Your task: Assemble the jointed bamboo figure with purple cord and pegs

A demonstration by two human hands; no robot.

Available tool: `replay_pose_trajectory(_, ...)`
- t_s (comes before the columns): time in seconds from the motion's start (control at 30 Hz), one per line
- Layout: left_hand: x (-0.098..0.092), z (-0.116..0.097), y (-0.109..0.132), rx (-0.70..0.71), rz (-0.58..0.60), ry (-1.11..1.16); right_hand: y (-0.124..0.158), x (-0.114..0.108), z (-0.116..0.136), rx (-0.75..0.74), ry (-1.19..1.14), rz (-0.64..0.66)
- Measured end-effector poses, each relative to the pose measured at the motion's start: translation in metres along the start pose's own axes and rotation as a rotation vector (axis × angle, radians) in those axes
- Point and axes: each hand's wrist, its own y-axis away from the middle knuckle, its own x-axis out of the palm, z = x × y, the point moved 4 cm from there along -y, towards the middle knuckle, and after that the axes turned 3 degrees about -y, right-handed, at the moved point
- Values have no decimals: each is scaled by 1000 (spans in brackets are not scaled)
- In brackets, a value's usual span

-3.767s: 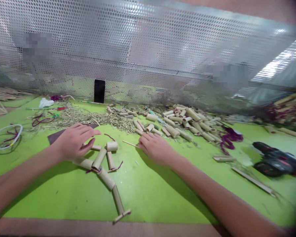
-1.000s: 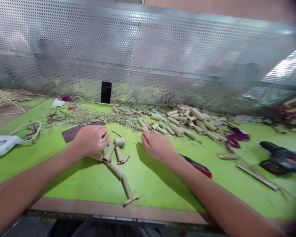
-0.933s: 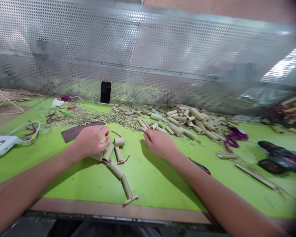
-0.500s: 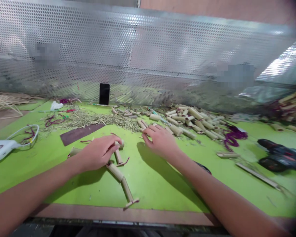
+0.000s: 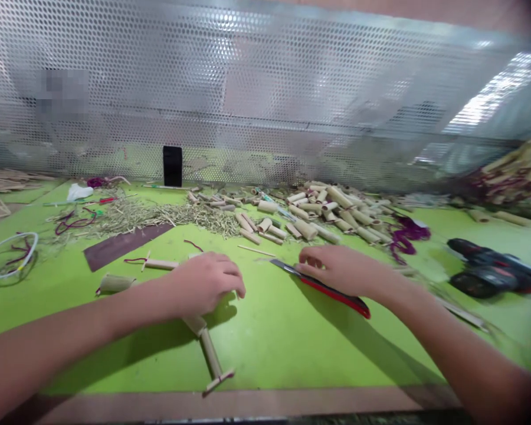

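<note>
My left hand (image 5: 206, 283) lies curled over the near part of a jointed bamboo tube figure, and the palm hides what is beneath it. One bamboo tube (image 5: 210, 353) runs out from under that hand toward the table's front edge and ends in a thin crosspiece. A short tube (image 5: 115, 283) and a stick tied with purple cord (image 5: 159, 264) lie to the left of my wrist. My right hand (image 5: 336, 267) has its fingers curled over a red-handled utility knife (image 5: 331, 294), whose metal blade end points left.
Behind the hands lie a heap of cut bamboo tubes (image 5: 314, 215) and a mat of shredded fibre (image 5: 146, 218). A dark sheet (image 5: 128, 247) sits on the green table (image 5: 265, 360). A black-and-red power tool (image 5: 482, 275) stands right. A perforated metal screen (image 5: 248, 77) rises behind.
My right hand has moved right and down onto the knife. My left hand has shifted right, and the tubes on the left now lie spread further apart. The whole view has swung slightly.
</note>
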Motion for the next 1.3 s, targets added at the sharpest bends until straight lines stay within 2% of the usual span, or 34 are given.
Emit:
replay_pose_trajectory(0.13,9,-3,-12,7,38,74,15,18,-1,-65,-57,-32)
replay_pose_trajectory(0.3,13,-34,-2,192,196,106,18,34,6,-100,-148,-86)
replay_pose_trajectory(0.37,14,-38,-5,202,232,90,17,37,6,-89,-165,-90)
replay_pose_trajectory(0.43,14,-28,-16,110,235,92,16,37,6,-93,-168,-101)
replay_pose_trajectory(0.53,11,8,-44,-113,179,53,17,38,6,-103,-160,-122)
replay_pose_trajectory(0.63,1,33,-66,-187,107,-11,19,39,4,-85,-151,-130)
replay_pose_trajectory(0.7,-4,34,-70,-175,77,-20,19,39,2,-55,-159,-147)
replay_pose_trajectory(0.8,-2,16,-60,-82,93,8,21,35,-2,-1,-216,-209)
replay_pose_trajectory(0.9,10,-6,-43,51,155,29,23,31,-2,10,-267,-274)
replay_pose_trajectory(1.0,17,-13,-30,81,165,89,24,32,0,-15,-254,-257)
replay_pose_trajectory(1.07,13,-9,-25,2,136,128,24,35,2,-48,-239,-229)
replay_pose_trajectory(1.13,6,-4,-20,-136,97,115,25,37,3,-98,-225,-235)
replay_pose_trajectory(1.23,-2,0,-16,-323,49,42,26,37,8,-228,-169,-290)
replay_pose_trajectory(1.3,1,-3,-15,-363,64,10,29,38,15,-339,-96,-341)
